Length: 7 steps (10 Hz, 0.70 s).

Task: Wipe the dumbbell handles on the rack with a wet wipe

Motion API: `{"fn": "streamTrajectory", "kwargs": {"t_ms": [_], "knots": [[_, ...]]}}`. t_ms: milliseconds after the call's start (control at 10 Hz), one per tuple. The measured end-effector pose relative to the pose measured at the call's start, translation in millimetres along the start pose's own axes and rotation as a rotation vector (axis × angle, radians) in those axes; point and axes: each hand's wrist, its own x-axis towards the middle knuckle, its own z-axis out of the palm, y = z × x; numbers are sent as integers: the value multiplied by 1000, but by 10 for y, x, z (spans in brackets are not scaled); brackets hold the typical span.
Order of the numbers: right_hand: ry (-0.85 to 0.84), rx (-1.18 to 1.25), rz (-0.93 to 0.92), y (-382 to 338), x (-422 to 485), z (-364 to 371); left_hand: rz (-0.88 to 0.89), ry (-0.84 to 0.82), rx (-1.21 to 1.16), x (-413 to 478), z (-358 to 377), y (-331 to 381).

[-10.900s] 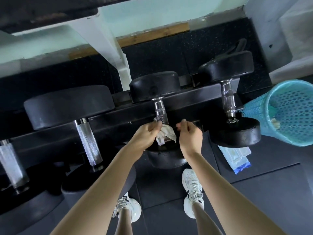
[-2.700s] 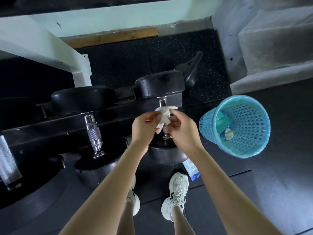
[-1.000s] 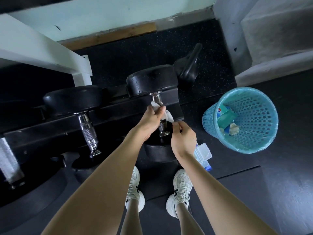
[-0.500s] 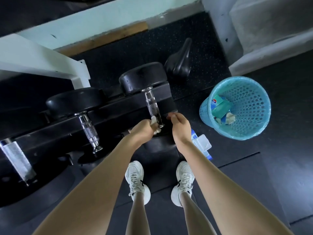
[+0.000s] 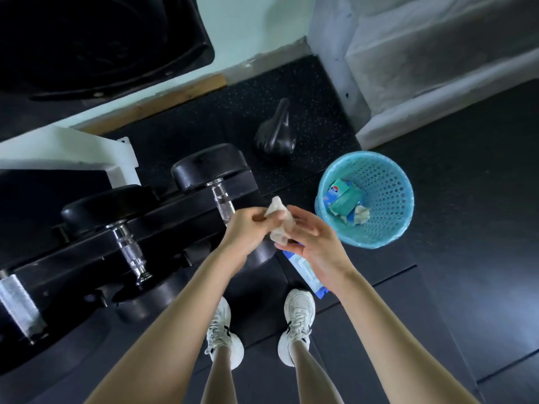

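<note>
A crumpled white wet wipe [image 5: 276, 217] sits between both hands, just right of the rack. My left hand [image 5: 248, 228] pinches its upper part. My right hand [image 5: 312, 240] lies under it with fingers spread and loosely open, touching the wipe's lower end. The rightmost dumbbell's chrome handle [image 5: 222, 202] shows bare, just left of my left hand. A second dumbbell handle [image 5: 130, 253] lies further left on the black rack [image 5: 87, 249], and a third [image 5: 17, 304] is at the left edge.
A blue mesh bin [image 5: 388, 199] with wrappers and a used wipe stands on the floor to the right. A wet-wipe pack [image 5: 306, 272] lies under my right hand. A black kettlebell [image 5: 277, 135] sits behind. My white shoes [image 5: 297, 322] stand below.
Both hands came off the rightmost handle and rose to the right with the wipe. The right hand opened under it. The view shifted, bringing the bin closer to the hands.
</note>
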Motion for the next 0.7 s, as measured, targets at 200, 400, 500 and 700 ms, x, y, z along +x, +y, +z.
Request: {"fn": "streamTrajectory", "kwargs": {"t_ms": [200, 400, 500, 700], "knots": [[430, -228, -28, -250, -165, -703, -88, -46, -186, -86, 608, 305], [655, -482, 118, -497, -81, -1468, -53, 42, -156, -169, 787, 551], [679, -646, 121, -608, -163, -1692, -1, 120, -149, -253, 731, 690], [745, -466, -163, -1184, -1057, -1654, 155, 327, -106, -752, 475, 951]]}}
